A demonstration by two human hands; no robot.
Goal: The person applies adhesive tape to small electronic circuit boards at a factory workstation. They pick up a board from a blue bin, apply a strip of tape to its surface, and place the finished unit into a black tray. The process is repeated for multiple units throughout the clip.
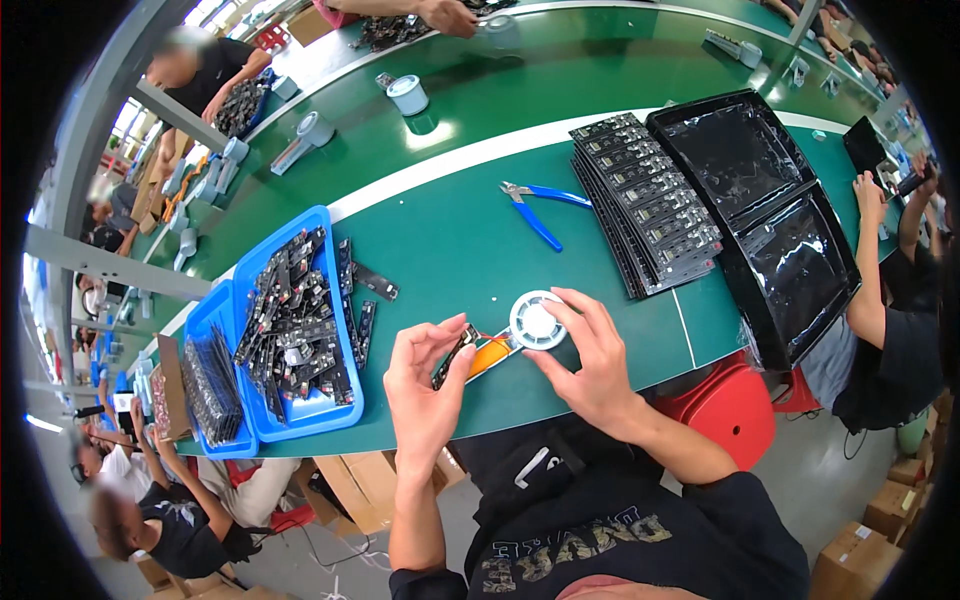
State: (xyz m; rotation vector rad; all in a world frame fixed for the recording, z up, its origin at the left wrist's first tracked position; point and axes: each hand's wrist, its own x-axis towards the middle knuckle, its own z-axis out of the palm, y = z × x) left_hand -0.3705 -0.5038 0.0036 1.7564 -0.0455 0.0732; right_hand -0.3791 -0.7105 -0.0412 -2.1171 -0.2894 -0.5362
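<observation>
Between thumb and fingers, my left hand (425, 375) pinches a small dark circuit board (456, 357), tilted up off the table. My right hand (590, 365) grips the white round head (537, 320) of a handheld device by its rim. The device's narrow body stretches toward my left hand, with an orange-yellow battery-like piece (488, 357) lying in it. Thin red wires (492, 338) run between the board and the device. Beyond my hands lie cutting pliers (540, 212) with blue handles.
On the left, a blue tray (345, 418) holds a heap of circuit boards, with some loose beside it. Stacked board panels (645, 205) stand at the right, next to a black tray (835, 265). A conveyor (450, 85) carries white devices past the far side. Co-workers sit around.
</observation>
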